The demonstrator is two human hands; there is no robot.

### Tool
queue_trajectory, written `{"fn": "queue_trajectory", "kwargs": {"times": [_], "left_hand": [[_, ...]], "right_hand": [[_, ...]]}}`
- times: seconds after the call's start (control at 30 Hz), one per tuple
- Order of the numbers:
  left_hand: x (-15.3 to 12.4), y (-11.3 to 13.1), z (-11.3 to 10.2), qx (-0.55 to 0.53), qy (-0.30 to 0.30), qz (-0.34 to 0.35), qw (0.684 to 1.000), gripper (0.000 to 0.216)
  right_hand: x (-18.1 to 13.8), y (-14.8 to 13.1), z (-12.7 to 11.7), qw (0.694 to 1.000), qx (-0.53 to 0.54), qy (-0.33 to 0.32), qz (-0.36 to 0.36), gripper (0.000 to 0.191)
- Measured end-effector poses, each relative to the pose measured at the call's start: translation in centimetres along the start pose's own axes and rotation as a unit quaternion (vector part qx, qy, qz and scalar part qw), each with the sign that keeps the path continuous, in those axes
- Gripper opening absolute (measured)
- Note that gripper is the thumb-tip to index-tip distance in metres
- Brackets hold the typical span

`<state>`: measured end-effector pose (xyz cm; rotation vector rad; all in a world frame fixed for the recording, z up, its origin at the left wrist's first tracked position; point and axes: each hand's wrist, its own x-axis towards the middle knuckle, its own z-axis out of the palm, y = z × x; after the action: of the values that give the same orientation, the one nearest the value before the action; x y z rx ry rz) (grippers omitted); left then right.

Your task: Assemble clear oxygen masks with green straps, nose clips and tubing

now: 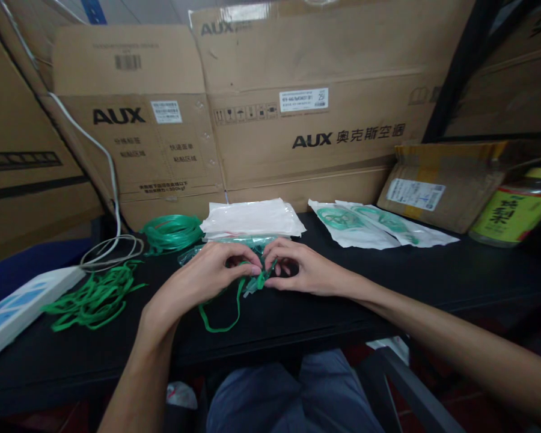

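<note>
Threading or tying so narrow a green strap [239, 300] at so small a clear plastic piece [251, 285] probably goes best with one hand steadying the plastic while the other draws the band through flat, untwisted, in short pulls. Whether it passes through a slot or is knotted is hidden behind the fingers. Keeping the loose loop clear of the fingertips would likely help too, since a stretchy-looking band could snag or slip back.

Both hands meet at the centre of the frame, just above the black table [324, 325]. The left hand [225, 261] pinches the strap between thumb and forefinger; the right hand [302, 264], fingers curled, grips its bunched part from the other side. The plastic lies between and slightly below them, its tip pointing toward the lower left, while the strap's slack loop hangs lower, beneath the left hand.
</note>
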<state>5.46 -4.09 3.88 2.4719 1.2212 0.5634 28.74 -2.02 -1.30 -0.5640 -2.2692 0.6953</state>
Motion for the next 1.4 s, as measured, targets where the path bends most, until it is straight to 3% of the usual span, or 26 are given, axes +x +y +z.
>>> {"fn": "queue_trajectory", "kwargs": {"times": [0.2, 0.4, 0.83, 1.07, 1.4], "left_hand": [[-0.06, 0.12, 0.12, -0.012, -0.017, 0.034, 0.999, 0.019], [-0.08, 0.1, 0.08, -0.028, -0.017, 0.056, 0.998, 0.019], [-0.17, -0.4, -0.83, 0.039, 0.094, 0.022, 0.995, 0.026], [-0.22, -0.33, -0.38, -0.002, 0.017, 0.073, 0.997, 0.024], [-0.03, -0.51, -0.27, -0.008, 0.004, 0.088, 0.996, 0.019]], "right_hand": [[0.19, 0.08, 0.2, 1.0, 0.008, 0.011, 0.02, 0.026], [0.23, 0.08, -0.17, 0.999, -0.034, 0.008, -0.023, 0.003], [0.24, -0.4, -0.59, 0.997, -0.049, 0.015, -0.049, 0.009], [0.21, -0.43, -0.43, 0.997, -0.064, 0.017, -0.038, 0.007], [0.15, -0.66, -0.48, 0.997, -0.064, 0.01, -0.039, 0.006]]}}
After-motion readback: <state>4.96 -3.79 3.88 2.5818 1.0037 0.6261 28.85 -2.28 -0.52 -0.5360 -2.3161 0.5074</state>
